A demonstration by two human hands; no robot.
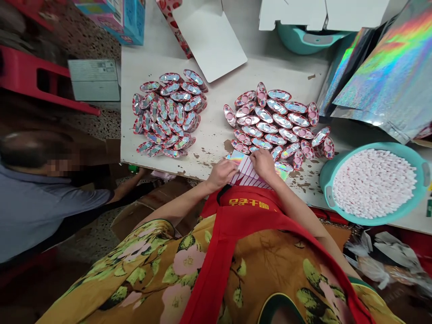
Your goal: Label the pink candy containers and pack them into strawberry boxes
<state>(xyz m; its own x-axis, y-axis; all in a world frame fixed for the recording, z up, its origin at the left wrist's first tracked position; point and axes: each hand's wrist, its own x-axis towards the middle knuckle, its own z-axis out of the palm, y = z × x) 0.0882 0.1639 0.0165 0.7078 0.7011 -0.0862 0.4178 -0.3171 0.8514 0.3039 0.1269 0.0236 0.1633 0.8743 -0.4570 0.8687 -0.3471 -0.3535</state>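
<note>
At the table's front edge, my left hand (222, 173) is closed with its fingertips pinched at a small shiny rainbow-coloured piece (236, 157). Beside it, my right hand (263, 164) has its fingers curled down, and whatever they grip is hidden. Between and below both hands lies a sheet of pale pink strips (248, 168), close against my red apron. Just beyond my hands stands a cluster of small red-and-silver oval packs (272, 128), set upright and tightly together. Another shiny piece (282, 170) lies by my right wrist.
A second cluster of packs (170, 114) stands to the left. At right are a teal basin (326, 180) full of small white pieces and holographic sheets (381, 85). White card (211, 45) and another teal basin (303, 40) lie farther back. A person (43, 189) sits at left.
</note>
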